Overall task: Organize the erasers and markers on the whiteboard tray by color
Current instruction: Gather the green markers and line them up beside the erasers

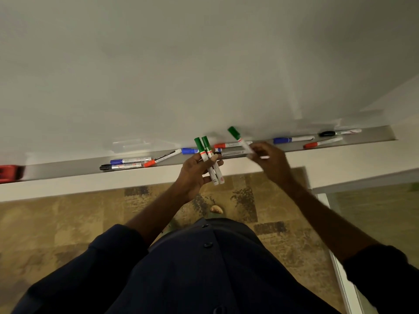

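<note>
My left hand (199, 171) grips two green-capped markers (207, 158), caps pointing up, just in front of the whiteboard tray (68, 169). My right hand (268, 158) holds a third green marker (238, 137) tilted over the tray's middle. Left on the tray lie blue (130, 160), black (122, 166) and red-capped (163, 158) markers. A blue marker (189, 151) and a red marker (229, 145) lie behind my hands. At the right end lie a blue marker (292, 139), a red marker (322, 142) and a black marker (339, 132). A red eraser (11, 174) sits at the far left.
The whiteboard (181, 75) fills the upper view. Below the tray are a white ledge (90, 184) and patterned brown carpet (56, 223). A glass panel frame (335, 245) stands at the right.
</note>
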{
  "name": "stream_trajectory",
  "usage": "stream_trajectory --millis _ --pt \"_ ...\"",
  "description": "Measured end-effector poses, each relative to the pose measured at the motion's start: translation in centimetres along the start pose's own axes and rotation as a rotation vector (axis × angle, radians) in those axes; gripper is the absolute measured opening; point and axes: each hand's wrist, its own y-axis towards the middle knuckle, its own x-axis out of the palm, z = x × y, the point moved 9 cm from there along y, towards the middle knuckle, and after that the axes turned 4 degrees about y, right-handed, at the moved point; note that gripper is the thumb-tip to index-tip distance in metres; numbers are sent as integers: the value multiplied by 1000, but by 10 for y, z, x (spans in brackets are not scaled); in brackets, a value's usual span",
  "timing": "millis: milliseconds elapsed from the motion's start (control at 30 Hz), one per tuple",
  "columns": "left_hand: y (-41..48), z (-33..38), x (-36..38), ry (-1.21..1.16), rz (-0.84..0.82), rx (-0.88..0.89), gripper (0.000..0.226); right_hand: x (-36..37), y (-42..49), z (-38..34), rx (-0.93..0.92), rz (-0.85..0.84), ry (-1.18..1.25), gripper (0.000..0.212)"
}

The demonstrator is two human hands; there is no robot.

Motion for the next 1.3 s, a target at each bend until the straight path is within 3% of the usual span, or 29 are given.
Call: stream_trajectory --millis 100,300,500,633,733,900,1100,1200,1300 --pt "-1 -2 -7 -54 31 1 21 52 -19 -32 3 -93 148 33" --pt "-15 8 -54 -119 141 100 38 114 -25 -72 10 -63 286 34" --pt "-38 13 -123 -258 254 160 26 178 -24 -115 -1 -113 346 36" --pt "-55 14 -181 -421 334 169 34 249 -37 -124 444 -150 863 36" --pt "-70 17 -227 -516 415 181 38 306 -46 -149 629 -148 1102 33" --pt "-88 26 -304 -634 522 191 37 372 -39 -198 707 -56 1082 37" --pt "-99 38 -389 -675 592 157 35 445 -23 -244 712 -96 964 32" --pt "-99 41 -420 -630 565 113 29 474 -7 -255 691 -123 918 24" --pt "-104 33 -443 -494 547 44 39 502 8 -256 698 -116 881 32"
